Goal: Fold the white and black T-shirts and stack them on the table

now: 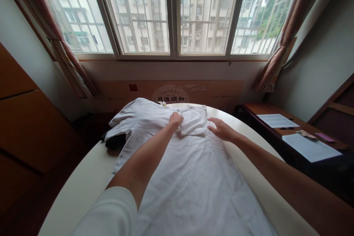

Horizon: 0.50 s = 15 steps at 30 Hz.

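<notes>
Far left: black item [113, 142] on the pale tabletop [72, 188], partly under a sleeve of the white garment [185, 169]. Garment lies rumpled across the tabletop's middle, spread lengthwise, apparently so both arms can reach it. Left hand [176, 119]: curled closed, seemingly pinching cloth, probably to steady it beside a folded-over section [194, 120]. Right hand [221, 129]: thumb and fingers parted at that section's right edge, perhaps to guide it; contact unclear. Far right: paper sheets [311, 147], well apart.

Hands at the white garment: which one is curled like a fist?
The left hand, its fingers curled closed on the white garment; the right hand has thumb and fingers apart.
</notes>
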Each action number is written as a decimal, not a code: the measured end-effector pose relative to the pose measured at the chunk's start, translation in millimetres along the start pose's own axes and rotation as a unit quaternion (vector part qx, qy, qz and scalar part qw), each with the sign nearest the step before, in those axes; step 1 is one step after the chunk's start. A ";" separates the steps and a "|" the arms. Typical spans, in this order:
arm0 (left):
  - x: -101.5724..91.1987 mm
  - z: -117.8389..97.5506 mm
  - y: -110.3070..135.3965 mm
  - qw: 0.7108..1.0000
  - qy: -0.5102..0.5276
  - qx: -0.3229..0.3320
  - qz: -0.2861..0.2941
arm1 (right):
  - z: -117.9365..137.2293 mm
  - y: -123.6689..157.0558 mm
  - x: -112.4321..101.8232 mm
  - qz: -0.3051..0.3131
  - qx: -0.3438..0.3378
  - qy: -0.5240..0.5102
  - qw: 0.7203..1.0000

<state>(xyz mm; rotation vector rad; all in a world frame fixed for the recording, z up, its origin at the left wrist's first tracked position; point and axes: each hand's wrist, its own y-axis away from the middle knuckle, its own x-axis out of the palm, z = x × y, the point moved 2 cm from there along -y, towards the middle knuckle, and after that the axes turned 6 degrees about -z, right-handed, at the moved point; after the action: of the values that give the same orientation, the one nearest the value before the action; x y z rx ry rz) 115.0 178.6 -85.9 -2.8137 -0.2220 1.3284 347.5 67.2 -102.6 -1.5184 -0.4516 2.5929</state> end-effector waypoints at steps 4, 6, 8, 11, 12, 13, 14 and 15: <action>-1.2 -0.4 -17.0 0.999 -0.026 0.017 -0.025 | 4.7 -59.4 35.9 0.067 0.020 0.093 0.993; -4.5 -0.8 -27.9 0.999 -0.028 0.023 -0.041 | 6.0 -77.2 49.8 0.098 0.024 0.114 0.988; -6.0 0.0 -37.4 0.998 -0.030 0.019 -0.052 | 5.7 -89.3 60.4 0.115 0.029 0.118 0.986; -2.1 3.8 -43.6 0.998 -0.037 0.008 -0.054 | 2.5 -100.0 70.7 0.125 0.056 0.113 0.984; 0.1 5.3 -43.2 0.998 -0.041 0.006 -0.053 | 1.3 -102.2 73.0 0.125 0.065 0.114 0.983; 2.3 6.8 -41.9 0.998 -0.045 0.005 -0.052 | 0.4 -103.9 74.7 0.125 0.073 0.117 0.983; 4.0 8.0 -39.9 0.997 -0.048 0.004 -0.052 | -0.4 -105.4 75.9 0.124 0.078 0.119 0.982; 5.1 8.8 -37.6 0.997 -0.051 0.003 -0.054 | -0.9 -106.9 76.6 0.122 0.083 0.120 0.982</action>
<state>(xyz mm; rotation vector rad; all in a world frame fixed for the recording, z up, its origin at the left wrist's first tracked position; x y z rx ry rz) 107.0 216.2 -92.5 -2.6880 -0.3664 1.4469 303.8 187.1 -134.4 -1.8981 -0.0241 2.4890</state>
